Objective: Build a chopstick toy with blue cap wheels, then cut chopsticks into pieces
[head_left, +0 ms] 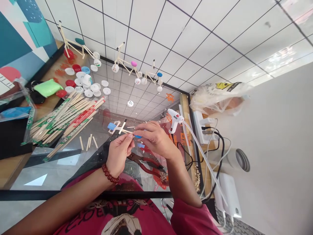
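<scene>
Blue plastic piece (137, 136) pinched between left hand (118, 153) and right hand (155, 138); slackened grip could drop it

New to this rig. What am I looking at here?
No machine here: this is a single view from a camera worn on a person's head, looking down at their own hands. The left hand, with a red bead bracelet, and the right hand pinch a small blue piece between them. Just beyond lies a small stick model. Around them are a white hot glue gun, red-handled pliers, bundled wooden chopsticks and many bottle caps.
</scene>
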Tool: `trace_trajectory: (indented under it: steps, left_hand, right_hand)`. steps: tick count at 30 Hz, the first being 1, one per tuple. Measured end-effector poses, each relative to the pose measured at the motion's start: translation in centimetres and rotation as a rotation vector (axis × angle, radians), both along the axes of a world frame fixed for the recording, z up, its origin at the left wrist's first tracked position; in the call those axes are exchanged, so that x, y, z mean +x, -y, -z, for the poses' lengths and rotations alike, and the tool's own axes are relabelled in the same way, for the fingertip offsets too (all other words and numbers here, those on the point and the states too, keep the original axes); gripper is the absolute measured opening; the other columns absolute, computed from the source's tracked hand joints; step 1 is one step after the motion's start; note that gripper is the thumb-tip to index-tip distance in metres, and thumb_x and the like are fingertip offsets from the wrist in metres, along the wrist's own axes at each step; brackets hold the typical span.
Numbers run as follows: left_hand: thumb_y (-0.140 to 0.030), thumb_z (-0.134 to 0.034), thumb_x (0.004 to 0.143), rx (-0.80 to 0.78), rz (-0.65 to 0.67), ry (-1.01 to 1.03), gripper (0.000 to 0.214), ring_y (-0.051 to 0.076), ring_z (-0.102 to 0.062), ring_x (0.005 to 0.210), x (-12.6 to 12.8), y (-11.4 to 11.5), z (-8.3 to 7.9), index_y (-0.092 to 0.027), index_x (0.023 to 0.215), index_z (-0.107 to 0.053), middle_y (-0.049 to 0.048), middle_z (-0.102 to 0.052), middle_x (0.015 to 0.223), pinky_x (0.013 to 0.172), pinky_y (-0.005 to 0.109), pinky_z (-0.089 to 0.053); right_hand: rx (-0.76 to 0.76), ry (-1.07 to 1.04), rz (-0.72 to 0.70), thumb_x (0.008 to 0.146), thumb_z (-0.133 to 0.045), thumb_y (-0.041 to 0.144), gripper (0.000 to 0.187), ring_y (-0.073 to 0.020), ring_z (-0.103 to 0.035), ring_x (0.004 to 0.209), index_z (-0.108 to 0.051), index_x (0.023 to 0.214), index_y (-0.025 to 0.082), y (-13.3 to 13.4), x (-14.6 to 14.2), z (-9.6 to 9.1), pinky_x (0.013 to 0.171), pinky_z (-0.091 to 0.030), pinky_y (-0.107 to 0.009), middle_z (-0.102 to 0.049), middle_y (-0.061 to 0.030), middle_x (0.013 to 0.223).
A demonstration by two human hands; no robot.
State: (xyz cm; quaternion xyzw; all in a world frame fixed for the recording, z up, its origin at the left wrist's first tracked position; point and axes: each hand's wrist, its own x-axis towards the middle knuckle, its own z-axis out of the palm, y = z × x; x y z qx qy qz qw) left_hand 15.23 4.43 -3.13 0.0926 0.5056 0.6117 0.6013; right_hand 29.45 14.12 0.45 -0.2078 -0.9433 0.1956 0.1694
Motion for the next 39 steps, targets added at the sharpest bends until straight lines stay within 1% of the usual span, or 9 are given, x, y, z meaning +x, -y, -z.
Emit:
trace_trajectory:
  steps: [6, 9, 11, 17, 21, 27, 29, 34, 39]
  left_hand:
    - [-0.044, -0.079, 0.073, 0.008, 0.003, -0.001, 0.032, 0.004, -0.035, 0.045, 0.0, 0.0, 0.1, -0.015, 0.068, -0.065, -0.0030, -0.052, 0.059, 0.040, 0.018, -0.022]
    - [-0.044, -0.079, 0.074, 0.019, -0.004, 0.005, 0.031, 0.004, -0.035, 0.045, 0.0, -0.1, 0.1, -0.016, 0.072, -0.067, -0.0032, -0.053, 0.059, 0.040, 0.017, -0.023]
    - [-0.044, -0.079, 0.074, 0.020, -0.005, 0.013, 0.030, 0.004, -0.036, 0.045, 0.0, -0.1, 0.2, -0.016, 0.074, -0.068, -0.0034, -0.053, 0.059, 0.040, 0.017, -0.024]
    - [-0.043, -0.077, 0.075, 0.027, -0.016, 0.015, 0.028, 0.004, -0.037, 0.046, 0.0, 0.0, 0.4, -0.016, 0.078, -0.069, -0.0038, -0.052, 0.058, 0.040, 0.017, -0.026]
    - [-0.043, -0.076, 0.076, 0.043, 0.003, -0.004, 0.029, 0.004, -0.036, 0.046, 0.0, 0.1, 0.4, -0.015, 0.072, -0.067, -0.0035, -0.051, 0.058, 0.040, 0.017, -0.026]
    - [-0.044, -0.076, 0.076, 0.050, 0.029, -0.020, 0.032, 0.005, -0.037, 0.046, 0.2, 0.2, 0.1, -0.015, 0.068, -0.065, -0.0027, -0.052, 0.059, 0.040, 0.017, -0.027]
    - [-0.044, -0.077, 0.075, 0.041, 0.025, -0.008, 0.032, 0.005, -0.037, 0.046, 0.1, 0.2, 0.1, -0.015, 0.069, -0.066, -0.0028, -0.052, 0.058, 0.040, 0.017, -0.027]
    - [-0.047, -0.079, 0.072, -0.018, 0.028, 0.067, 0.034, 0.004, -0.038, 0.045, -0.2, 0.2, 0.2, -0.015, 0.078, -0.068, -0.0033, -0.054, 0.058, 0.039, 0.016, -0.025]
    - [-0.049, -0.081, 0.071, -0.020, 0.072, 0.057, 0.040, 0.003, -0.036, 0.043, -0.2, -0.3, -0.1, -0.015, 0.068, -0.060, -0.0044, -0.051, 0.057, 0.038, 0.015, -0.023]
  right_hand:
    - [-0.005, -0.008, 0.034, 0.096, -0.060, 0.021, 0.027, -0.0222, -0.064, 0.110, -0.066, 0.121, 0.026, 0.3, 0.0, 0.1, 0.099, -0.044, -0.044, -0.069, -0.0085, 0.123]
    - [-0.082, -0.032, 0.063, 0.091, -0.069, 0.031, 0.049, -0.0243, -0.060, 0.121, -0.054, 0.138, 0.026, 0.7, 0.2, 0.1, 0.102, -0.046, -0.044, -0.063, -0.0101, 0.134]
    - [-0.121, -0.087, 0.134, 0.088, -0.073, 0.035, 0.058, -0.0242, -0.060, 0.122, -0.051, 0.140, 0.026, 1.1, 0.2, 0.4, 0.102, -0.048, -0.043, -0.064, -0.0100, 0.133]
    - [-0.109, -0.198, 0.338, 0.087, -0.074, 0.036, 0.030, -0.0228, -0.067, 0.106, -0.067, 0.113, 0.023, 2.5, -0.9, 1.7, 0.094, -0.051, -0.040, -0.073, -0.0076, 0.112]
    - [-0.086, -0.236, 0.339, 0.091, -0.067, 0.026, 0.011, -0.0194, -0.069, 0.098, -0.069, 0.101, 0.024, 2.7, -1.6, 2.1, 0.095, -0.048, -0.039, -0.075, -0.0044, 0.102]
    - [-0.026, -0.275, 0.336, 0.089, -0.068, 0.021, 0.005, -0.0174, -0.071, 0.091, -0.069, 0.093, 0.023, 2.8, -1.8, 2.2, 0.099, -0.046, -0.040, -0.076, -0.0032, 0.096]
    - [-0.037, -0.255, 0.337, 0.089, -0.069, 0.023, 0.009, -0.0184, -0.071, 0.094, -0.069, 0.098, 0.023, 2.9, -1.6, 2.1, 0.101, -0.045, -0.041, -0.076, -0.0037, 0.100]
    - [-0.130, -0.233, 0.409, 0.079, -0.082, 0.034, 0.054, -0.0255, -0.064, 0.115, -0.061, 0.128, 0.024, 3.4, -0.3, 2.2, 0.101, -0.049, -0.043, -0.070, -0.0099, 0.123]
    - [-0.189, -0.275, 0.453, 0.083, -0.078, 0.035, 0.036, -0.0237, -0.068, 0.105, -0.069, 0.116, 0.025, 3.7, 0.7, 3.2, 0.094, -0.053, -0.042, -0.073, -0.0081, 0.112]
